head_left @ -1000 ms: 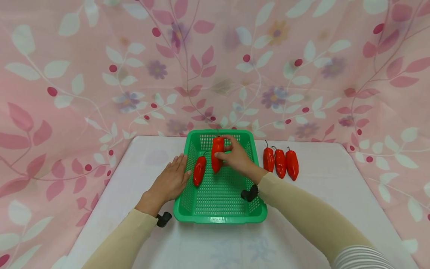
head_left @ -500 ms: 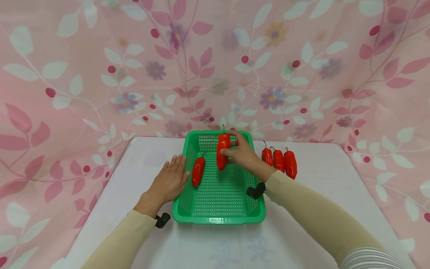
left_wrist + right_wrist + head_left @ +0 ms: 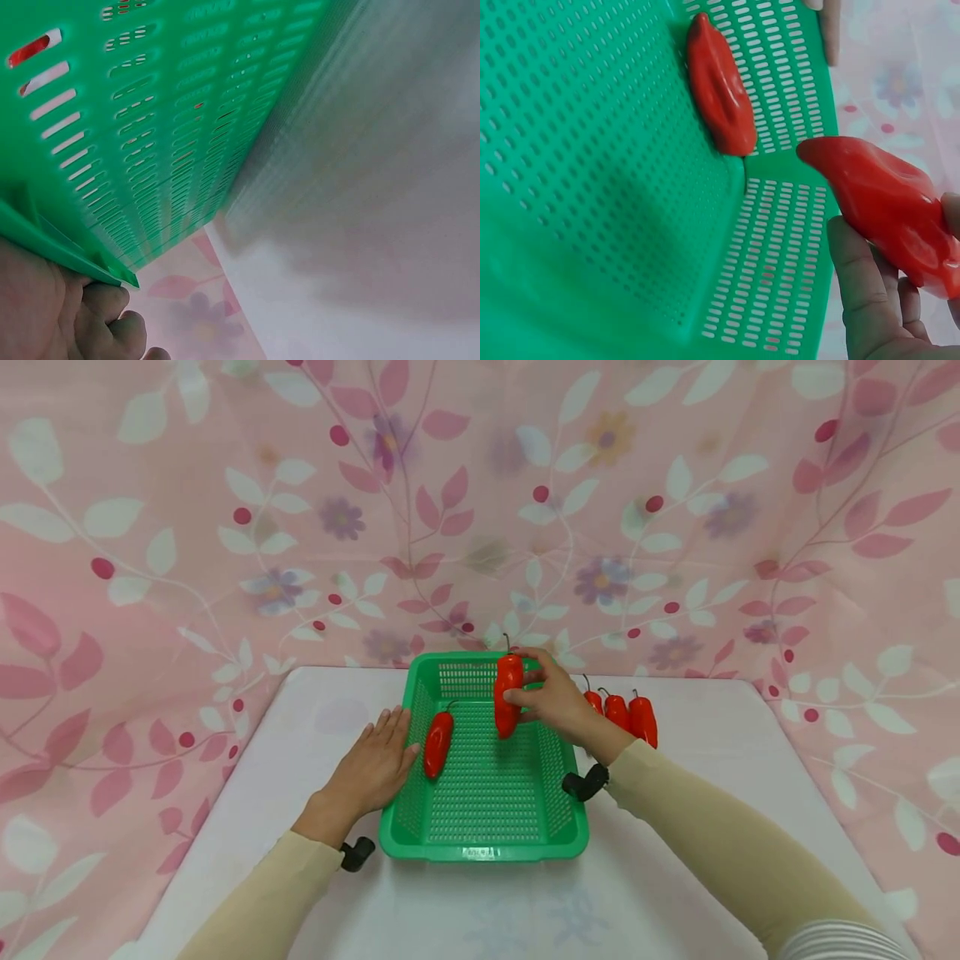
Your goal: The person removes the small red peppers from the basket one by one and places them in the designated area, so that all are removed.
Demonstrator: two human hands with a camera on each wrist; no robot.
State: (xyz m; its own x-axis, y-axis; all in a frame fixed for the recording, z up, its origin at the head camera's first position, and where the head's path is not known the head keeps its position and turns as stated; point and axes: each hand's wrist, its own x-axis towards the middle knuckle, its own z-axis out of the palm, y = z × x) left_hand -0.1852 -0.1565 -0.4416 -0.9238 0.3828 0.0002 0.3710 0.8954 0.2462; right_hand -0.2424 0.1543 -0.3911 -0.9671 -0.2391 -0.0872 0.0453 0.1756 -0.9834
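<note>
Red and glossy, a pepper (image 3: 508, 693) is hovering over the basket's (image 3: 540, 852) far half, stem pointing to its far rim, tip to its near one. The right hand (image 3: 553, 697), nearer, is gripping it; the left hand (image 3: 372, 764), fingers straight, is resting on the basket's left rim. Near-rim lettering (image 3: 482, 852) is proving unreadable.

A white-covered table (image 3: 712, 793), marked faintly in blue nearer the person than the grip of the right hand (image 3: 553, 697), carries a rectangular green perforated plastic basket (image 3: 483, 853) beneath that grip. Three elongated, glossy red peppers (image 3: 618, 712) with thin dark stems lie side by side on the table, right of the grip.
</note>
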